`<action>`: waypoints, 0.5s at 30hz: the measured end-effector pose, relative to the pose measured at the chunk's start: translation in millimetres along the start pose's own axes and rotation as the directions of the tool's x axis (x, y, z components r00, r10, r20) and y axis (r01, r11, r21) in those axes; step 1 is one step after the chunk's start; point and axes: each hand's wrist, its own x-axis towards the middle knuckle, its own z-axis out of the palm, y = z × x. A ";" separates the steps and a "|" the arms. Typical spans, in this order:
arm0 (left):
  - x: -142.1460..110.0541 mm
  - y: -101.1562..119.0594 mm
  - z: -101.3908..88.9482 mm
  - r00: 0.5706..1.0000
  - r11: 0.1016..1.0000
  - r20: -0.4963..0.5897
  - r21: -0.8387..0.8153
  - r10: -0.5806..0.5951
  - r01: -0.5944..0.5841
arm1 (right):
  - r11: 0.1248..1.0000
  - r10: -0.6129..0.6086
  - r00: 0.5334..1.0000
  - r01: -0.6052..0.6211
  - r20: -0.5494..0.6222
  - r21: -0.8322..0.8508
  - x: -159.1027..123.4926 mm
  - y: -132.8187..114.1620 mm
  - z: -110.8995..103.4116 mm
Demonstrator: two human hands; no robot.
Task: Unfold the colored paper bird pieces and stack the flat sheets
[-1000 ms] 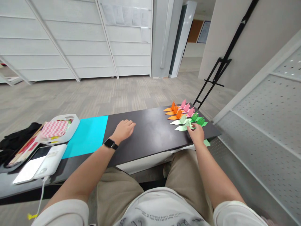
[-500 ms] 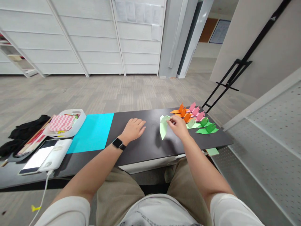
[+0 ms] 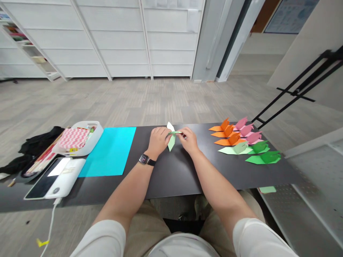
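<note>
paper figure point(image 3: 171, 145), pale green, is pinched at opposite ends by the left hand point(image 3: 158, 140) and the right hand point(image 3: 189, 140), over the middle of the dark table point(image 3: 174, 178); whether it touches down, i can't tell. too hard a tug or squeeze could tear or crumple its thin folds. farther right, a swinging right forearm could topple the pale green bird point(image 3: 236, 148) into the darker green ones point(image 3: 264, 158).
</note>
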 end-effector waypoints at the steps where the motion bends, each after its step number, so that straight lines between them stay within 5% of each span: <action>1: -0.4 -0.3 -0.3 1.000 1.000 0.005 -0.010 0.008 -0.008 | 1.000 -0.004 1.000 0.004 0.002 0.015 -1.1 -0.5 -0.5; 15: -5.6 -3.4 -1.2 0.992 0.999 -0.117 -0.002 -0.041 0.041 | 0.990 0.107 0.992 -0.101 -0.062 0.096 -4.9 -13.8 9.2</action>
